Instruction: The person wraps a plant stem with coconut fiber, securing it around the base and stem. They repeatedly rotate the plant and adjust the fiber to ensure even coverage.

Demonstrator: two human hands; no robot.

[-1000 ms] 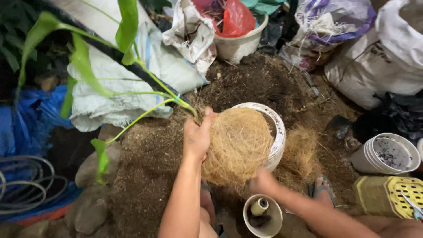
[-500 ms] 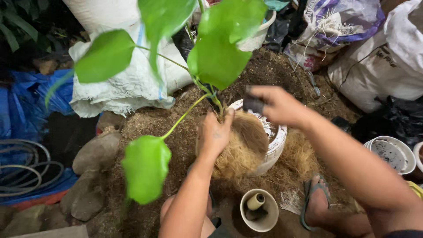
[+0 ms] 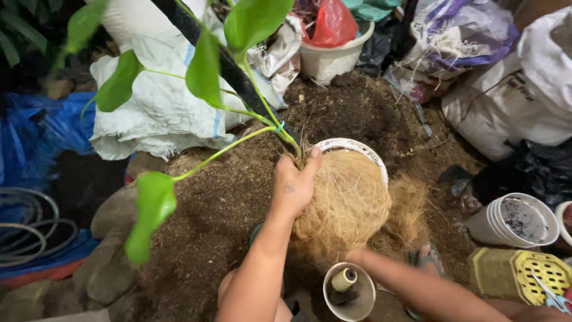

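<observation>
The left hand [image 3: 293, 186] is gripping the plant stem [image 3: 292, 142] against the coconut fibre ball [image 3: 345, 206] over the white pot [image 3: 357, 149], the right hand [image 3: 357, 257] is hidden under the fibre so its state cannot be told, and wrapping seems in progress, needing a steady hold

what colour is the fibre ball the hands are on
Golden tan, like straw: the fibre ball, under the left hand, shows best in the head view.
</observation>
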